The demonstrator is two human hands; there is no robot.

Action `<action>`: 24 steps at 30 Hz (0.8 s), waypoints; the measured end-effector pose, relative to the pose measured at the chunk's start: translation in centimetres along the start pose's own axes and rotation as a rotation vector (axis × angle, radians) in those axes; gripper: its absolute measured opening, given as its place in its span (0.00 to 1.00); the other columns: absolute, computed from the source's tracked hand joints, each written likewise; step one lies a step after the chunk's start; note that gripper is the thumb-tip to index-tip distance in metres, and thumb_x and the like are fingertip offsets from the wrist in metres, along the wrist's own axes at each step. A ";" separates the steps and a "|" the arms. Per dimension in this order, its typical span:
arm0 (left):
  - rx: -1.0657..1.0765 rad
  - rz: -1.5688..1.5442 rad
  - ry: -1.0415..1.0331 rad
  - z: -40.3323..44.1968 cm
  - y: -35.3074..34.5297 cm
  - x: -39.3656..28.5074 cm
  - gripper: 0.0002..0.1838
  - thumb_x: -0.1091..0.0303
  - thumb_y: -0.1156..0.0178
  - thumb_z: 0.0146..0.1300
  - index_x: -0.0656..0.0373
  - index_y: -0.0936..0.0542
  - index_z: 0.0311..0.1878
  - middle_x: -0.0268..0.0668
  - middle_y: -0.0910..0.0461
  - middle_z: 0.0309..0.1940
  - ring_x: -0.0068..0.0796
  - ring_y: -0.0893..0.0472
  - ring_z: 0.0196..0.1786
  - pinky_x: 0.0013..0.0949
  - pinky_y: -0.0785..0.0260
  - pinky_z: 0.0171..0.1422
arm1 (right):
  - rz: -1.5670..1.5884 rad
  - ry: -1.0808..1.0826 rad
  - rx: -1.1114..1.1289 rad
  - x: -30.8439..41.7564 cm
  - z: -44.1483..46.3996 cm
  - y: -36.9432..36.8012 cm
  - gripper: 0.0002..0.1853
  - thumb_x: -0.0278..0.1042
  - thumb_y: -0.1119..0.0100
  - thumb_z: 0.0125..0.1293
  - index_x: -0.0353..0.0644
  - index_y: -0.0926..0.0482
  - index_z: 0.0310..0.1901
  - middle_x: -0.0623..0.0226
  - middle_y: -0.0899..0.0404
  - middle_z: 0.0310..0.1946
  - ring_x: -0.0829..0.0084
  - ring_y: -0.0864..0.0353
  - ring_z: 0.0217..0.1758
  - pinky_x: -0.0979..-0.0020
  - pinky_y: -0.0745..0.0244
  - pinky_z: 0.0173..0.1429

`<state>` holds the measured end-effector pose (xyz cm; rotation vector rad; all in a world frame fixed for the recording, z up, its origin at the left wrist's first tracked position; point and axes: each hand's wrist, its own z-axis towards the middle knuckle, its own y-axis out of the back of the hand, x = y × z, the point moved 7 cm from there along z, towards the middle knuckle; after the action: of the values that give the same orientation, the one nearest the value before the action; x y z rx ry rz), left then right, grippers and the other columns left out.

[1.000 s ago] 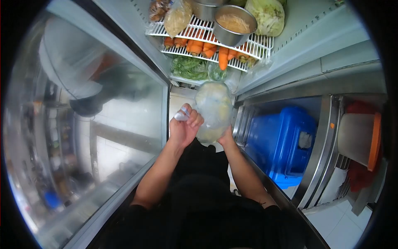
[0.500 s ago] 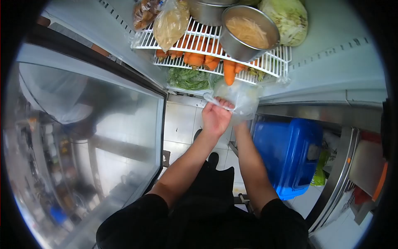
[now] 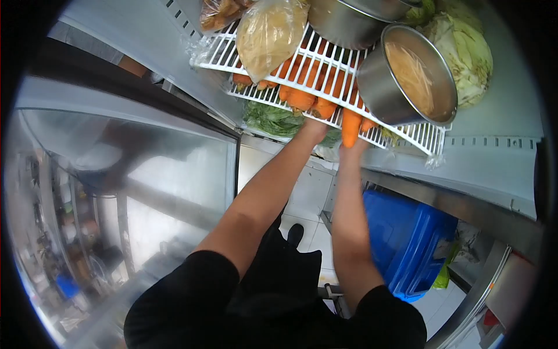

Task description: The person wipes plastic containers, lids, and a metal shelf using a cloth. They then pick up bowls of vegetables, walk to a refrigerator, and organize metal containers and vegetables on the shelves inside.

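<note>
Both my arms reach into the bottom of the fridge, below the carrots (image 3: 351, 127). Of my left hand (image 3: 315, 129) only the wrist and back edge show under the white wire shelf (image 3: 415, 138); its fingers are hidden. My right hand (image 3: 353, 149) is beneath the protruding carrot, its fingers hidden too. Leafy greens (image 3: 273, 119) in clear plastic lie left of my left hand. A small part of a pale plastic bag (image 3: 327, 153) shows between my wrists, mostly hidden.
The upper shelf holds a bag of pale food (image 3: 272, 36), a metal pot of strips in liquid (image 3: 410, 78), another pot (image 3: 349, 23) and a cabbage (image 3: 459, 58). The glass door (image 3: 174, 168) stands open at left; a blue bin (image 3: 401, 238) is at right.
Both hands have moved forward under the shelves, carrying the clear bag of pale food into the fridge bottom. The view has shifted closer to the shelves.
</note>
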<state>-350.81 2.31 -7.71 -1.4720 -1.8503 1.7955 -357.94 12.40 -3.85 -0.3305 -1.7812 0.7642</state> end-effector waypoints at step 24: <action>0.008 0.570 0.939 -25.9 19.1 10.6 0.31 0.48 0.44 0.77 0.46 0.32 0.79 0.38 0.28 0.72 0.37 0.26 0.70 0.44 0.32 0.72 | -1.764 0.466 0.656 -10.3 7.4 -7.3 0.23 0.34 0.40 0.70 0.38 0.24 0.65 0.45 0.25 0.66 0.47 0.29 0.72 0.53 0.32 0.74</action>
<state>-328.12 23.01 -22.07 -2.4123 -0.9987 0.8969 -360.20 -1.39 -8.11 1.2629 -0.7256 -0.1104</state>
